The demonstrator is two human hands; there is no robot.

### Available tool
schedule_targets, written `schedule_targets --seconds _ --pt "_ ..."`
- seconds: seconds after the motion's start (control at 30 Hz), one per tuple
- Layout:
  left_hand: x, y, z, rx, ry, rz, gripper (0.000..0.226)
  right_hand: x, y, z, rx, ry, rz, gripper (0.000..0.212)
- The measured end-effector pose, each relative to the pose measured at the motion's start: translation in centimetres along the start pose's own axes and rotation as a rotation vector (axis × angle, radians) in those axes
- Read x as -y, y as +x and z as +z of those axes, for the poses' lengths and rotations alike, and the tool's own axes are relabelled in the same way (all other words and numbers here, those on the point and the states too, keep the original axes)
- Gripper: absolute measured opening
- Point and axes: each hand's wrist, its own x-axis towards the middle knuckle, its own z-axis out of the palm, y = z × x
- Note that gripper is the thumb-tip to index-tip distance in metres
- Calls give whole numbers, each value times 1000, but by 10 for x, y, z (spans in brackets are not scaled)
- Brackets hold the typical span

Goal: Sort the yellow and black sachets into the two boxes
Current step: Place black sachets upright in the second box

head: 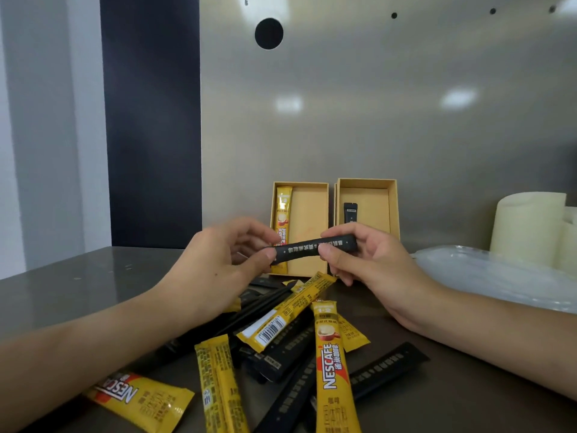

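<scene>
A black sachet [307, 250] is held level in the air between both hands, just in front of the boxes. My left hand [218, 270] pinches its left end and my right hand [368, 260] pinches its right end. Behind them stand two open tan boxes. The left box [312, 210] holds one yellow sachet [282, 214] along its left side. The right box [374, 201] holds one black sachet [350, 211]. A loose pile of yellow sachets [332, 364] and black sachets [387, 370] lies on the grey table below my hands.
A metal wall rises right behind the boxes. On the right lie a clear plastic sheet [493, 276] and cream-coloured rolls [530, 226]. One yellow sachet [140, 398] lies apart at the near left. The table's left part [78, 292] is bare grey surface.
</scene>
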Motion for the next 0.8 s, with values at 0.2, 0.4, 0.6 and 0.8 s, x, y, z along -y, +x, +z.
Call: schedule_targets --seconds 0.2,0.4,0.6,0.8 --pt "-1 -2 2 87 14 16 16 1 -1 6 100 139 65 28" --pt "-6 -4 3 145 169 89 11 9 -4 16 162 202 41 33" --pt "-9 -6 3 49 265 134 25 16 17 -5 -124 12 24 18" --pt "-12 -6 4 60 282 173 31 29 41 -49 -285 -705 -76 29"
